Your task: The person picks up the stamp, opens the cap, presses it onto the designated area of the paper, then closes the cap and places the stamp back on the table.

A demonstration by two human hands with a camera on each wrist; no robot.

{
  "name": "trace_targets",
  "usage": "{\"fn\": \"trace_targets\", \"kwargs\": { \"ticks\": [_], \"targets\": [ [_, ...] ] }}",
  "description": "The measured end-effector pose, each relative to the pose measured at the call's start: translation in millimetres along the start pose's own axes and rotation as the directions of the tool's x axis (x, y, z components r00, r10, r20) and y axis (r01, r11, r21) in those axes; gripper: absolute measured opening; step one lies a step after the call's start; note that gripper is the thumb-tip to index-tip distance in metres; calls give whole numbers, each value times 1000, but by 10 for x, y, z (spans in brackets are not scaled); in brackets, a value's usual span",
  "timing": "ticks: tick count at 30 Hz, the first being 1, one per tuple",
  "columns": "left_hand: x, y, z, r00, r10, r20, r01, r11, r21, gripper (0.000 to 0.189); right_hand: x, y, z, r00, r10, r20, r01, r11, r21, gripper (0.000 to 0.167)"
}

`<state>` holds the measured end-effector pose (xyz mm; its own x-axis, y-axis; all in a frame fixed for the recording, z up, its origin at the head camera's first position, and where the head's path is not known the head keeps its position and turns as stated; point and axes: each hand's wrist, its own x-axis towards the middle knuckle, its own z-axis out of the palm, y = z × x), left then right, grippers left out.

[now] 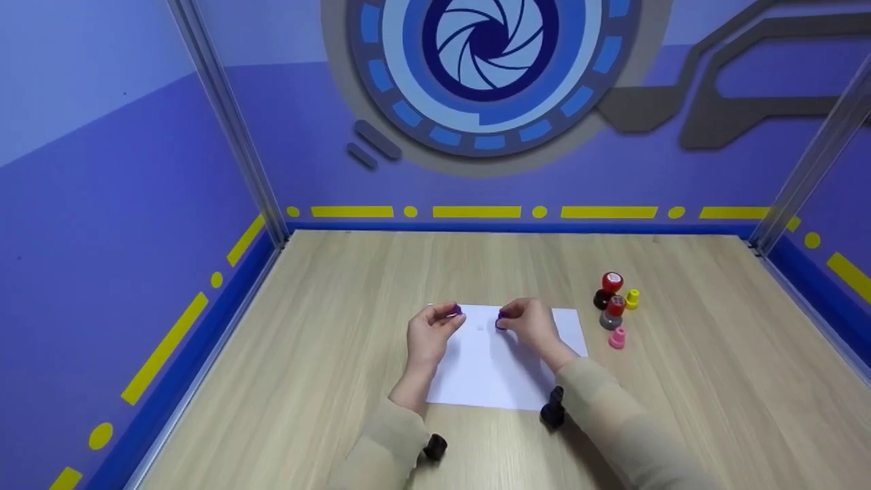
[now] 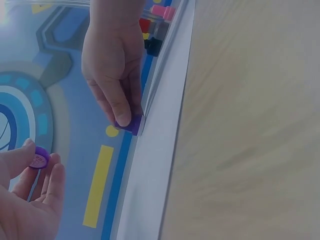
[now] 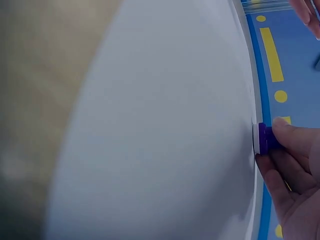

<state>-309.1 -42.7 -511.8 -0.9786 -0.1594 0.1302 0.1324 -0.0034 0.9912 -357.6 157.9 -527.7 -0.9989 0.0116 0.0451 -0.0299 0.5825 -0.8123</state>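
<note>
My left hand [image 1: 430, 335] pinches a small round purple stamp cap [image 2: 40, 157] between thumb and fingers, above the left part of a white sheet of paper [image 1: 486, 378]. A pink printed disc on the cap faces the left wrist view. On the right, my right hand [image 1: 533, 322] grips a purple stamp [image 3: 267, 139] by its narrow handle. The stamp's white-edged base is down at the paper, toward the sheet's far edge. Between the hands, a faint pale mark [image 1: 480, 328] shows on the sheet.
Right of the paper stand a red-topped stamp [image 1: 612, 282] with a black piece [image 1: 601, 299] beside it, a red-and-grey stamp [image 1: 612, 316], a yellow stamp [image 1: 633, 299] and a pink one [image 1: 618, 338]. Black wrist cameras hang at both sleeves. Blue-purple walls enclose the wooden table [image 1: 326, 340].
</note>
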Motion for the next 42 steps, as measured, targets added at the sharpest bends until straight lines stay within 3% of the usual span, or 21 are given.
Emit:
{"fn": "trace_targets", "kwargs": {
  "ticks": [8,26,42],
  "targets": [
    [5,6,-57,1000,2,32,-2,1000,1,29,1,6,20,998,-58,-2,58,997,-41,15],
    [28,-1,-70,1000,-22,9,22,999,37,28,-1,9,11,999,-50,-2,50,999,-2,18],
    [12,-34,-33,999,-33,1,33,999,32,30,-18,34,23,998,-60,-5,59,997,-42,20]
  ]
}}
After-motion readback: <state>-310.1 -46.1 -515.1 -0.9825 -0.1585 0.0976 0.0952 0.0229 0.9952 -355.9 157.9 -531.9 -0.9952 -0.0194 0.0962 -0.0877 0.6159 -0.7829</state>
